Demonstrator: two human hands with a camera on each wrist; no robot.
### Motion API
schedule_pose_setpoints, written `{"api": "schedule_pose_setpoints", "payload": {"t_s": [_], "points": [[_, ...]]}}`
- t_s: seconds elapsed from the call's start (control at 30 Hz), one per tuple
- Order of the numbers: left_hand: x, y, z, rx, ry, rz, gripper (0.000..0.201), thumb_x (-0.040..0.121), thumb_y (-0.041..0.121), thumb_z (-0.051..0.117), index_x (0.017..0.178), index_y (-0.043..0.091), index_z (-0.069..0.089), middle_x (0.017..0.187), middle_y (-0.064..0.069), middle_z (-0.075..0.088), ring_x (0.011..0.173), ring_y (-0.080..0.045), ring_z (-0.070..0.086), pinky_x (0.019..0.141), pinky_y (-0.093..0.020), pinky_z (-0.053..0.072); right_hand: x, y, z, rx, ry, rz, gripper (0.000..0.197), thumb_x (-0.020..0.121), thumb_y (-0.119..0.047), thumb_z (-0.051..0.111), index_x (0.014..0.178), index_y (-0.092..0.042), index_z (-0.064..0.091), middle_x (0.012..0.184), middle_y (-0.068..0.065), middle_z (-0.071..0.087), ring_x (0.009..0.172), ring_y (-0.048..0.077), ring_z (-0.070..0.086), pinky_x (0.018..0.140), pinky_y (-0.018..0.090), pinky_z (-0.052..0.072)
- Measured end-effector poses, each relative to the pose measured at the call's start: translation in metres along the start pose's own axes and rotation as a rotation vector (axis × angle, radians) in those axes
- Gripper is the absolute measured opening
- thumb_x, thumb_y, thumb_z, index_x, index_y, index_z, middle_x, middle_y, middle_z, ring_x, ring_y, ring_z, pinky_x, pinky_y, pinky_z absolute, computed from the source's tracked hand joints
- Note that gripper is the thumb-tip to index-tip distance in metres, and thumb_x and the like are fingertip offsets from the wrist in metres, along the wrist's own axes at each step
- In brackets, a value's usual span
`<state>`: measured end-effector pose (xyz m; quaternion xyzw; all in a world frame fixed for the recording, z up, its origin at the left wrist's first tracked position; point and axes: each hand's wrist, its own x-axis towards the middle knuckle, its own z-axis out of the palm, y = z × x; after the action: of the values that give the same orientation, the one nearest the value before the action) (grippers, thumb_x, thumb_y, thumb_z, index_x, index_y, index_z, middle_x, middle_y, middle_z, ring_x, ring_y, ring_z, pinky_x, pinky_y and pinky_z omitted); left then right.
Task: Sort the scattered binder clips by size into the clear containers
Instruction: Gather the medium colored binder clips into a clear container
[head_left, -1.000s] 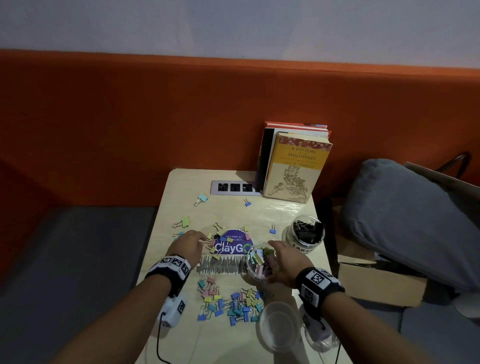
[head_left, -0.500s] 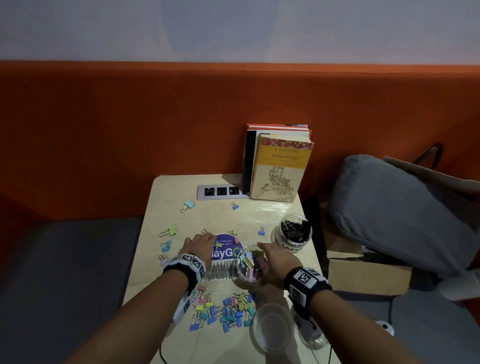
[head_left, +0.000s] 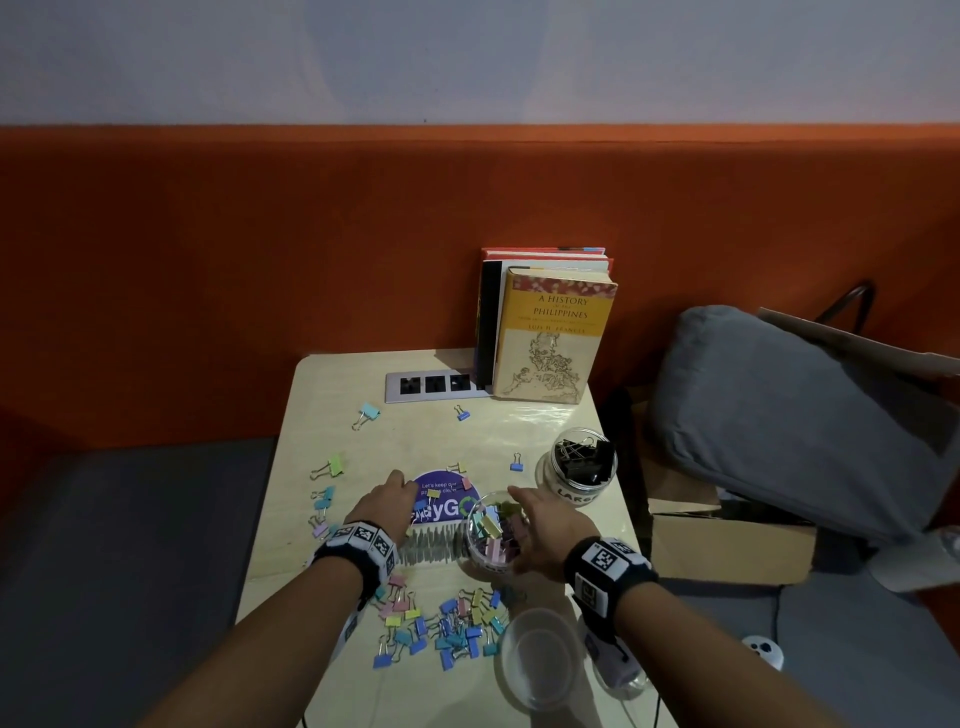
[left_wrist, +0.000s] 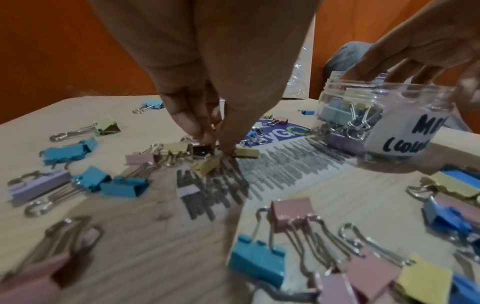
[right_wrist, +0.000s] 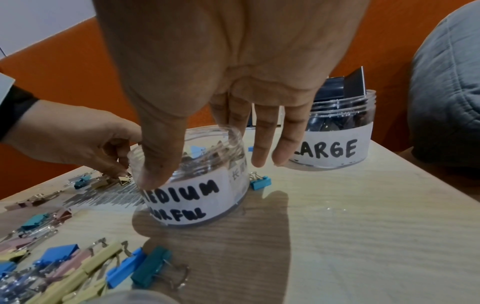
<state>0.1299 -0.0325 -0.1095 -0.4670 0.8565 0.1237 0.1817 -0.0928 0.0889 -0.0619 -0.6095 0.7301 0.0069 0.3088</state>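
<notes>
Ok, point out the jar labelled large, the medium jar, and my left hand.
large jar (right_wrist: 335, 148), right wrist view, on its white label.
medium jar (right_wrist: 192, 197), right wrist view, on its label.
left hand (head_left: 387, 512), head view, back of hand.

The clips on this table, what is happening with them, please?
A person is sorting binder clips into labelled jars. The left hand pinches at small clips lying on the table. The right hand holds the rim of the medium jar, partly filled with coloured clips. The large jar holds black ones.

Books (head_left: 550, 332) are being propped upright at the table's (head_left: 545, 421) far edge, well beyond the fingertips, beside a socket strip (head_left: 434, 385), while a grey cushion (head_left: 800, 415) is being supported rightward above a cardboard box (head_left: 727, 545).
</notes>
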Motion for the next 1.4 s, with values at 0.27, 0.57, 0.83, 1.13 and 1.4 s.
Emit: {"api": "schedule_pose_setpoints", "payload": {"t_s": [0.27, 0.57, 0.83, 1.13, 1.4], "points": [[-0.009, 0.008, -0.009, -0.251, 0.153, -0.035, 0.042, 0.090, 0.018, 0.057, 0.131, 0.015, 0.049, 0.125, -0.005, 0.047, 0.108, -0.024, 0.055, 0.090, -0.034, 0.050, 0.000, 0.001, 0.001, 0.015, -0.002, 0.002, 0.109, 0.069, -0.036, 0.086, 0.155, -0.023, 0.019, 0.155, 0.000, 0.033, 0.138, 0.022, 0.037, 0.110, 0.035, 0.038], [-0.030, 0.051, -0.029, -0.609, 0.261, 0.255, 0.024, 0.085, 0.015, 0.064, 0.104, 0.026, 0.054, 0.109, 0.012, 0.040, 0.092, -0.008, 0.050, 0.084, -0.024, 0.044, 0.001, 0.002, 0.003, 0.007, 0.010, 0.002, 0.109, 0.069, -0.037, 0.086, 0.155, -0.023, 0.019, 0.155, 0.000, 0.032, 0.138, 0.022, 0.036, 0.110, 0.037, 0.039], [-0.030, 0.060, -0.019, -0.471, 0.133, 0.219, 0.066, 0.086, 0.029, 0.074, 0.143, 0.032, 0.041, 0.149, 0.008, 0.042, 0.133, -0.018, 0.045, 0.109, -0.038, 0.042, 0.001, 0.003, 0.004, 0.000, 0.014, -0.008, 0.109, 0.070, -0.038, 0.085, 0.155, -0.022, 0.018, 0.155, 0.001, 0.031, 0.139, 0.023, 0.035, 0.111, 0.036, 0.037], [-0.039, 0.032, -0.010, -0.364, 0.202, 0.218, 0.045, 0.095, 0.019, 0.053, 0.138, 0.034, 0.051, 0.144, 0.006, 0.044, 0.124, -0.019, 0.051, 0.100, -0.034, 0.044, 0.001, 0.002, 0.004, -0.007, 0.022, -0.009, 0.110, 0.069, -0.040, 0.085, 0.155, -0.020, 0.020, 0.154, 0.003, 0.034, 0.139, 0.024, 0.035, 0.111, 0.035, 0.036], [-0.041, 0.044, 0.001, -0.127, 0.133, 0.221, 0.057, 0.092, 0.010, 0.055, 0.137, 0.044, 0.048, 0.157, 0.004, 0.028, 0.137, -0.028, 0.037, 0.110, -0.044, 0.036, 0.002, -0.006, 0.006, 0.018, 0.018, 0.008, 0.109, 0.069, -0.039, 0.086, 0.154, -0.020, 0.020, 0.153, 0.003, 0.033, 0.138, 0.023, 0.037, 0.110, 0.036, 0.038]]}}
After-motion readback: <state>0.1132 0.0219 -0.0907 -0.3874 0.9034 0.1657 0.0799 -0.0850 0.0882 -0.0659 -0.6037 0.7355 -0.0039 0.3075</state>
